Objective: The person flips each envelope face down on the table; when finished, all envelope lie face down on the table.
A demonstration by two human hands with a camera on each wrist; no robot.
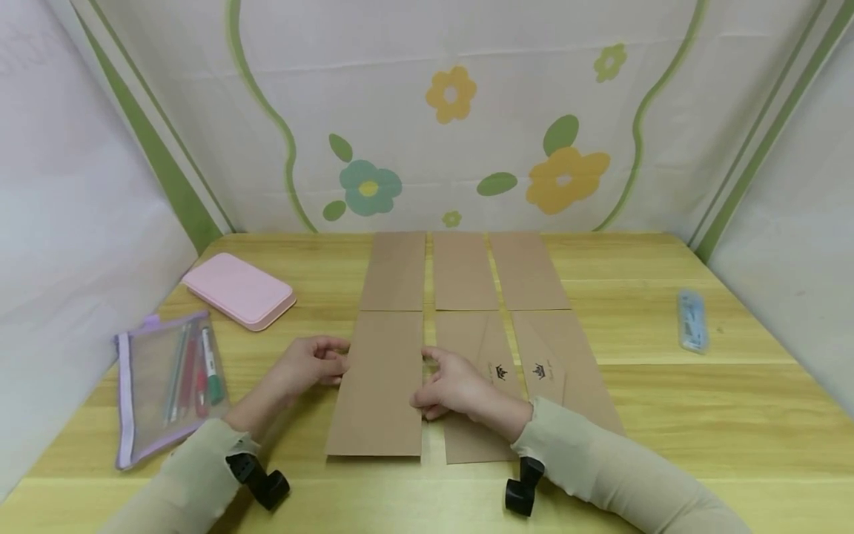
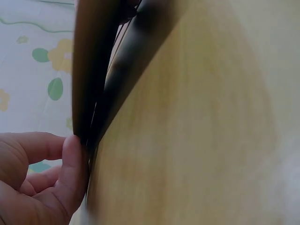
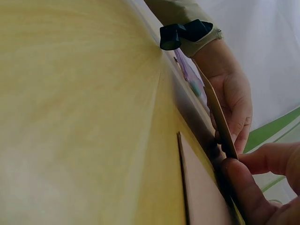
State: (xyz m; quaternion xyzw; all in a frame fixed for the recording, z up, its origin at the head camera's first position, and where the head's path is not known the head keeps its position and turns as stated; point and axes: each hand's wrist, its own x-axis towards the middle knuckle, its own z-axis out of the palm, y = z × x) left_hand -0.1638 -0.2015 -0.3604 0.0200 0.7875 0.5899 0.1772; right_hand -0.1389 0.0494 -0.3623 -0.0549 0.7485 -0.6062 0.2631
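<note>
Both hands hold a plain brown kraft envelope [image 1: 382, 393] by its long sides, at the left of the near row. My left hand [image 1: 308, 369] pinches the left edge between fingers and thumb; the left wrist view shows the thumb [image 2: 75, 164] against it. On the opposite edge, my right hand [image 1: 454, 384] pinches with thumb and fingertips. In the right wrist view, the envelope [image 3: 219, 112] is raised at a slant above the table. To its right lie a brown envelope with a crown print [image 1: 477, 437] partly under my right hand, and another crown-printed envelope [image 1: 587, 371].
Beyond the near row lie three plain brown pieces: left [image 1: 394, 271], middle [image 1: 465, 271] and right [image 1: 530, 271]. At left are a pink case [image 1: 240, 285] and a mesh pouch [image 1: 143, 386] with pens. A small clear-blue packet [image 1: 692, 320] sits far right. Curtains enclose the table.
</note>
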